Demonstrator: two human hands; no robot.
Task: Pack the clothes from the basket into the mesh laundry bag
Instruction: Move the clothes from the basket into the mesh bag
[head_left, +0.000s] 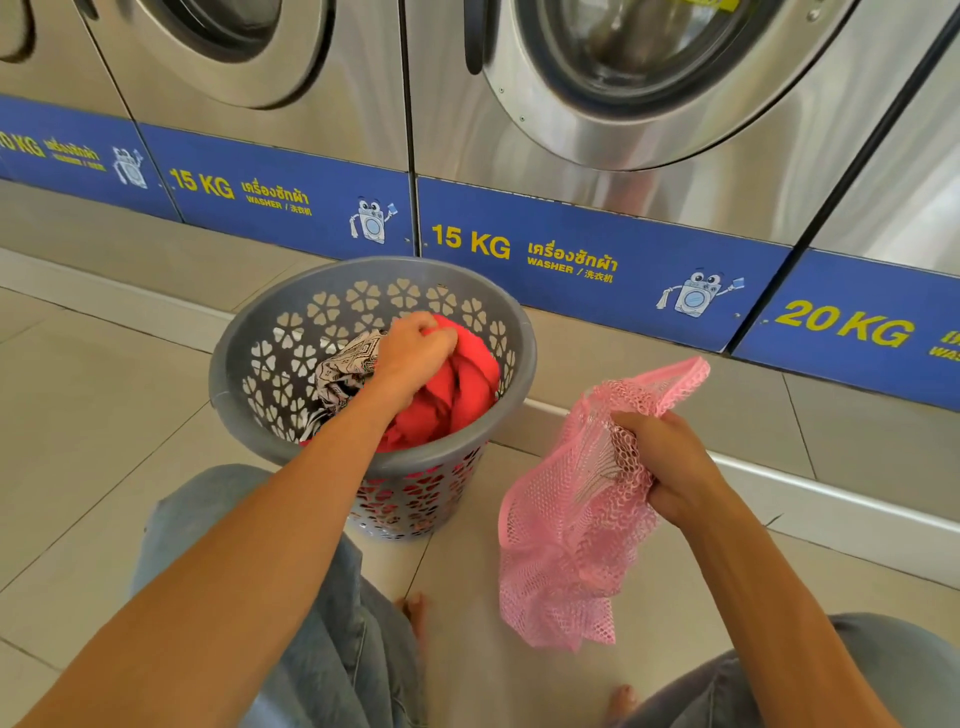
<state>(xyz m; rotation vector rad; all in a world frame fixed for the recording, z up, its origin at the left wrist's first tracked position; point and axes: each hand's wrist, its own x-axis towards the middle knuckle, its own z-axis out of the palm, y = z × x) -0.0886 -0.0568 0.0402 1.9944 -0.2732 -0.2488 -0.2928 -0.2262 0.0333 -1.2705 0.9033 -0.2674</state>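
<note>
A grey plastic basket with flower-shaped holes stands on the tiled floor in front of me. Inside it lie a red garment and a black-and-white patterned cloth. My left hand reaches into the basket and its fingers are closed on the top of the red garment. To the right of the basket, my right hand grips a pink mesh laundry bag near its mouth. The bag hangs limp above the floor.
A row of steel front-loading washers with blue 15 KG and 20 KG panels stands just behind the basket, on a raised tiled step. My knees in blue jeans and bare toes show at the bottom.
</note>
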